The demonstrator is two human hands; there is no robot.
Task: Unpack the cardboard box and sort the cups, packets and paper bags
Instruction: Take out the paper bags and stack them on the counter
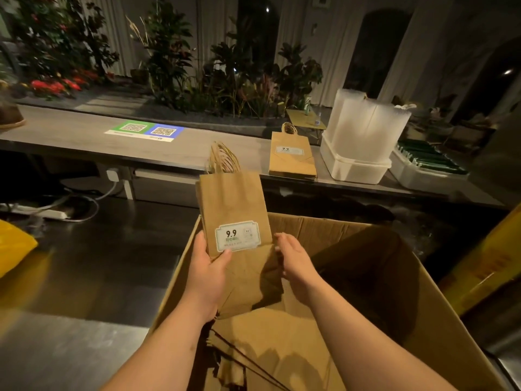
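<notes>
Dim plants line the wall beyond the cardboard box (324,230). Over its far left corner, the left hand (207,275) grips a bundle of paper bags (234,204) low down. The right hand (294,258) touches the opposite edge, grip unclear. The bags look light and floppy, so both lower edges likely need support.

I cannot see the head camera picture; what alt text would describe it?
A person's left hand grips a bundle of flat brown paper bags held above an open cardboard box, with the right hand at the bundle's right edge. More bags lie in the box; another stack lies on the long counter beyond, beside white plastic tubs.
</notes>
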